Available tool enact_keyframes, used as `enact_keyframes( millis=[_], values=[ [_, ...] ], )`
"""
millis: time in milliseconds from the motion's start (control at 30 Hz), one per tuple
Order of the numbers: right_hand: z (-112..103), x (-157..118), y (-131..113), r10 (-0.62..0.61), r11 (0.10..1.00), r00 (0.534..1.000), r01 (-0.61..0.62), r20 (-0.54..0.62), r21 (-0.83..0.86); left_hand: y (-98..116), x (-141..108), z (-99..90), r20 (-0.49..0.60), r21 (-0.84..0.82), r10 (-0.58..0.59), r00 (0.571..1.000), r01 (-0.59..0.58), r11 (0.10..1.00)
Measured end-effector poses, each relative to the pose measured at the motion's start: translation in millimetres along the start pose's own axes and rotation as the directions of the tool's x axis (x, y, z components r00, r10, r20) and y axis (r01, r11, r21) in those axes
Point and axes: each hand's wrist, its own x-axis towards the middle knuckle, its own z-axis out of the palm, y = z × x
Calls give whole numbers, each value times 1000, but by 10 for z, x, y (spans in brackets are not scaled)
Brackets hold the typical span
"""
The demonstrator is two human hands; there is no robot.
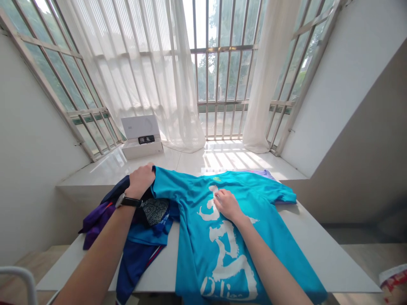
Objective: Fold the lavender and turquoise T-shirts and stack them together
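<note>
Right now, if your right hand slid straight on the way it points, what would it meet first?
More of the turquoise shirt, which the right hand already seems to touch. Past the shirt's top edge comes the white windowsill, though depth is hard to judge.

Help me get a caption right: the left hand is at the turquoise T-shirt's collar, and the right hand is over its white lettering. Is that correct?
Not quite: the head view shows the left hand at the end of the turquoise T-shirt's sleeve, not its collar. The right hand is over its white lettering.
</note>
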Motion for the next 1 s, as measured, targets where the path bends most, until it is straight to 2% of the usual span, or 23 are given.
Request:
enact_keyframes(
  millis=[67,133,167,233,267,300,333,433,533,633,733,833,900,1000],
  values=[
    [-3,0,-10,-4,1000,1000,4,9,3,-67,-11,-66,64,68,56,996,-61,996],
    [-13,-2,-24,-7,1000,1000,7,17,-2,10,-10,-116,96,70,206,974,-213,975],
    [-22,-4,-33,-9,1000,1000,9,20,-9,111,4,-119,97,29,313,945,-317,948],
    [-46,-10,-53,-11,1000,1000,11,24,-23,423,67,-59,65,-131,526,848,-515,847],
    [-60,-13,-63,-11,1000,1000,11,25,-27,613,115,11,49,-228,587,808,-563,794],
    [-74,-15,-71,-10,1000,1000,11,26,-27,809,170,105,79,-293,587,806,-544,786],
    [-86,-18,-77,-8,1000,1000,8,25,-24,998,230,219,143,-312,544,827,-484,818],
    [-102,-21,-80,4,1000,1000,-4,20,-14,1436,408,621,216,-287,479,851,-413,864],
    [-89,-23,-69,10,1000,1000,-10,14,-18,1645,550,985,267,-272,426,865,-356,894],
    [-70,-27,-65,12,1000,1000,-12,0,-26,1717,667,1220,303,-271,401,865,-325,906],
    [-57,-25,-70,18,1000,1000,-18,-7,-14,1745,769,1329,297,-276,406,864,-329,903],
    [-45,-19,-74,17,1000,1000,-17,-3,11,1773,807,1349,242,-249,362,900,-303,920],
    [-39,-18,-75,9,1000,1000,-9,0,29,1802,755,1323,201,-238,344,917,-295,925],
    [-45,-24,-83,-10,999,1000,9,7,42,1858,530,1251,135,-248,379,915,-339,907]
  ],
)
